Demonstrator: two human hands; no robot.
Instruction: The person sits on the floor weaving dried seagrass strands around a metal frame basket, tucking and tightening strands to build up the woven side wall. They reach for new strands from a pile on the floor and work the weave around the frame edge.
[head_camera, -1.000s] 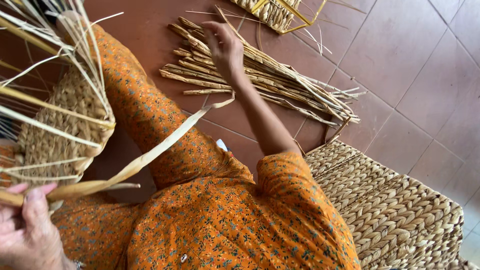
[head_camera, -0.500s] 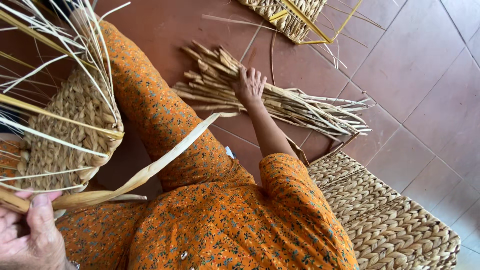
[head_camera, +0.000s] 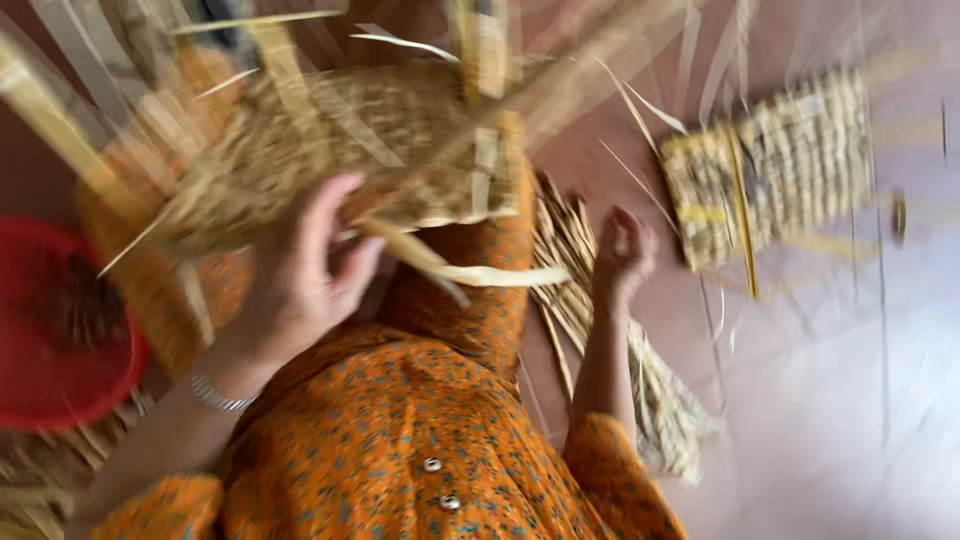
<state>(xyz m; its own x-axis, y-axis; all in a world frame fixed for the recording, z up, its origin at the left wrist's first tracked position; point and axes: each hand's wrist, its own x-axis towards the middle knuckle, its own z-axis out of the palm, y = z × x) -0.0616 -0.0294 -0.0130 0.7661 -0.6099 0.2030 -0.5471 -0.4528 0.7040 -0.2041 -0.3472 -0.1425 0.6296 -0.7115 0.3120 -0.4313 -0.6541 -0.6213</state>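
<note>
Hands and weaving fibre: spatial relation at the pick-up point

Bundle of pale, flat dried straw strips (head_camera: 600, 330) lies on the reddish tiled floor (head_camera: 830, 400), its long axis running from the upper middle of the view, beside the knee, down towards the lower right, alongside the person's right forearm. The right hand (head_camera: 622, 255) rests at the bundle's upper end, directly on or just above the strips; its fingers are curled inward, but motion blur hides whether any strip is pinched between them, so the grip cannot be told. The left hand (head_camera: 305, 275) is well apart from the bundle, on the far side of the orange patterned lap (head_camera: 420, 440). It is spread against the underside of the half-woven straw basket (head_camera: 350, 150), fingers apart and pressed on the weave, propping it up; loose uprights fan out from the basket's rim. One broad loose strip (head_camera: 480, 272) hangs from the basket towards the bundle. The right hand is therefore much the nearer to the strips. A small flat woven panel (head_camera: 770, 165) lies on the floor beyond the right hand, apart from it. A red round plastic bowl (head_camera: 60, 340) sits at the left edge.
</note>
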